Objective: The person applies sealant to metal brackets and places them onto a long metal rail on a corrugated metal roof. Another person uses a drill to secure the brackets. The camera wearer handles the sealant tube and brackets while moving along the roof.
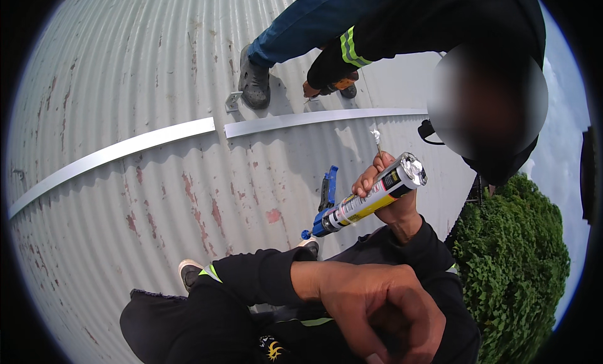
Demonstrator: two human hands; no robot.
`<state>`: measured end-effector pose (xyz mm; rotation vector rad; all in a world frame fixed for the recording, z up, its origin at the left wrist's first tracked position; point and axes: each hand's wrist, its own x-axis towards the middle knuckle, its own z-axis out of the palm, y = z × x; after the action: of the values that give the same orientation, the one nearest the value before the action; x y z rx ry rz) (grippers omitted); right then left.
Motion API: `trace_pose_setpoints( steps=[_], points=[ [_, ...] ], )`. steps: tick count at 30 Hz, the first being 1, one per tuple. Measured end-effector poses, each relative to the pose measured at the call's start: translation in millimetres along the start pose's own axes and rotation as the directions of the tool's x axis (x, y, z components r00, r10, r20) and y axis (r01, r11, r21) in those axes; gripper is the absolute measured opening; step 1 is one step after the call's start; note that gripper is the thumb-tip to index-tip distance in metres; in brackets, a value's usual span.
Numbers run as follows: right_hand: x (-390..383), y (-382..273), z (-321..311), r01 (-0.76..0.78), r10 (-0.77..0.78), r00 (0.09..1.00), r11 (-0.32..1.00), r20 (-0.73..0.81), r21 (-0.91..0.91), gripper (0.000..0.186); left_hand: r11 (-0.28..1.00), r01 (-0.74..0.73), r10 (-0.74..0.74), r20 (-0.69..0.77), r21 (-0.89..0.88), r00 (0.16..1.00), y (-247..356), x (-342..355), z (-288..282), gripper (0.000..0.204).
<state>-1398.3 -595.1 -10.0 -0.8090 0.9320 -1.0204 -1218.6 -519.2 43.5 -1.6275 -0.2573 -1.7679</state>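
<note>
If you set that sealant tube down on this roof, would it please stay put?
Probably not. The sealant tube is a smooth round cylinder, so it would likely roll along the ribbed metal roof, which seems to slope. It looks rigid in the right hand, and probably fairly heavy.

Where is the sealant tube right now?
In the head view, the sealant tube sits right of centre, gripped in the person's right hand, above the corrugated metal roof.

the corrugated metal roof [157, 194] is looking matt and weathered, its pale paint flaking to reddish patches; the flat metal strip [125, 149] is showing smooth and lightly shiny; the sealant tube [370, 199] is gleaming glossy, with a bright metal end; the blue plastic gun [326, 197] is looking smooth; the sleeves [251, 279] are appearing as matt black cloth
</note>
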Motion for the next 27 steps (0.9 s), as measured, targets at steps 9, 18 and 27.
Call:
trace_pose_setpoints(
  steps=[9, 18, 27],
  points=[
    [-0.3, 0.6, 1.2, 0.007, -0.007, 1.000, 1.000, -0.002, -0.021, 0.036, 0.998, 0.056, -0.053, -0.098, 0.030, 0.994, 6.6, -4.5, 7.7, 0.021],
    [-0.1, 2.4, 1.7, 0.013, -0.013, 1.000, 1.000, -0.015, -0.024, 0.034, 0.961, 0.076, -0.095, 0.059, 0.266, 0.994, 21.1, 1.4, -4.6, 0.014],
    [0.2, 1.4, 3.2, 0.001, 0.000, 0.999, 1.000, -0.052, 0.020, 0.034, -0.221, 0.289, 0.590, -0.108, 0.932, 0.800, 9.3, -50.6, -9.5, 0.031]
  ],
)
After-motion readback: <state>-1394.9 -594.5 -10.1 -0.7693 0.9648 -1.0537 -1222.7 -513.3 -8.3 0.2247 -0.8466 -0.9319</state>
